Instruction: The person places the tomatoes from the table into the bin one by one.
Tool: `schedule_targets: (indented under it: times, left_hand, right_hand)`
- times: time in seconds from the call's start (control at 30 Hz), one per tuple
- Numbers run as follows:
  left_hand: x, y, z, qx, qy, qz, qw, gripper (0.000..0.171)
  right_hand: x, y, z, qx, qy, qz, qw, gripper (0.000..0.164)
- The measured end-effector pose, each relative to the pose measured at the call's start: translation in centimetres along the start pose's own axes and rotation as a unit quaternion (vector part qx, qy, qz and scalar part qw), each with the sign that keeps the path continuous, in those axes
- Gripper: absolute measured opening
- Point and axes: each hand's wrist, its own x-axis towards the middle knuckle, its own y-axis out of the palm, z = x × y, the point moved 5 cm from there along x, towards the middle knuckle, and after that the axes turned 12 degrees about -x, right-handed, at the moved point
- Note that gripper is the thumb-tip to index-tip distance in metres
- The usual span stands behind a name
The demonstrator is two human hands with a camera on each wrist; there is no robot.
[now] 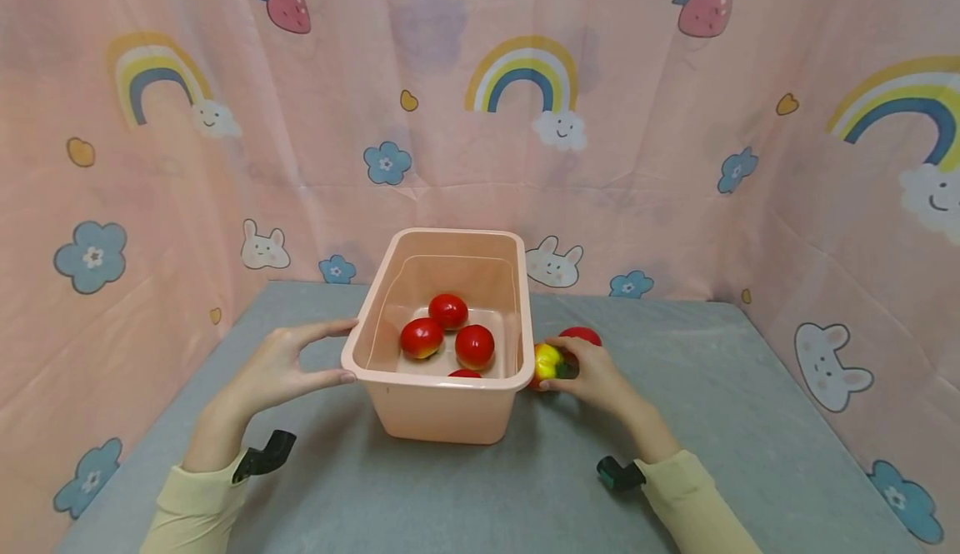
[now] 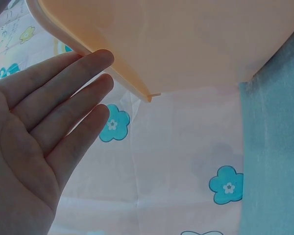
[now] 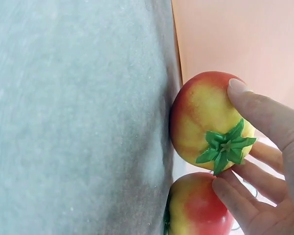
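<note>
A light pink plastic bin stands on the grey table with several red tomatoes inside. At its left rim is my left hand, its straight fingers touching the rim edge in the left wrist view. My right hand pinches a red and yellow tomato with a green leafy top between thumb and fingers. This tomato is low over the table, close beside the bin's right wall. Just behind it lies another red and yellow tomato, partly hidden by my right hand in the head view.
The grey cloth-covered table stretches to both sides and in front of the bin. A pink curtain printed with rainbows, flowers and rabbits hangs behind and along both sides. Dark wrist cameras sit at both sleeves.
</note>
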Motion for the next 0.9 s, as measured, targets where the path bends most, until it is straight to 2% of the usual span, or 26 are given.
schedule_targets:
  times: [0.3, 0.57, 0.9]
  left_hand:
    - [0.01, 0.00, -0.01, -0.003, -0.002, 0.004, 1.0000, 0.061]
    - [0.04, -0.01, -0.12, 0.001, -0.002, 0.004, 1.0000, 0.061]
    - [-0.01, -0.01, -0.22, 0.002, -0.005, 0.005, 1.0000, 0.061]
  right_hand:
    - [-0.25, -0.10, 0.13, -0.013, 0.012, 0.008, 1.000, 0.074]
    - [-0.29, -0.16, 0.23, -0.026, 0.002, 0.003, 1.000, 0.073]
    - [-0.31, -0.10, 0.15, -0.016, 0.006, 0.009, 1.000, 0.074]
